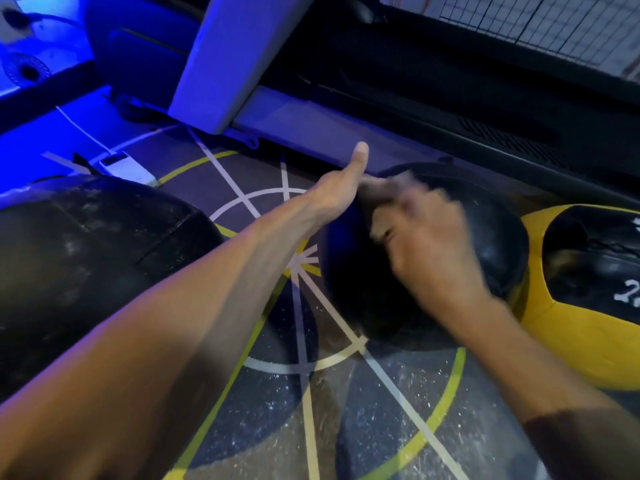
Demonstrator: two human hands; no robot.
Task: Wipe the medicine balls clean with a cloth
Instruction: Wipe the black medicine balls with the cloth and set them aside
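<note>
A black medicine ball (360, 306) rests on the marked floor at centre. My left hand (341, 188) lies flat against its upper left side, thumb pointing up, fingers hidden behind the ball. My right hand (433, 244) is on top of the ball, motion-blurred, closed on a crumpled brownish cloth (384, 195) that is pressed onto the ball's surface. A large, dusty black medicine ball (86, 254) sits at the left. A yellow and black medicine ball (571, 327) with white numbers sits at the right, touching the centre ball.
The speckled rubber floor (346, 410) carries white and yellow lines. A grey machine frame (235, 64) and a dark base run along the back. A white power bank (126, 169) with its cable lies at the back left under blue light.
</note>
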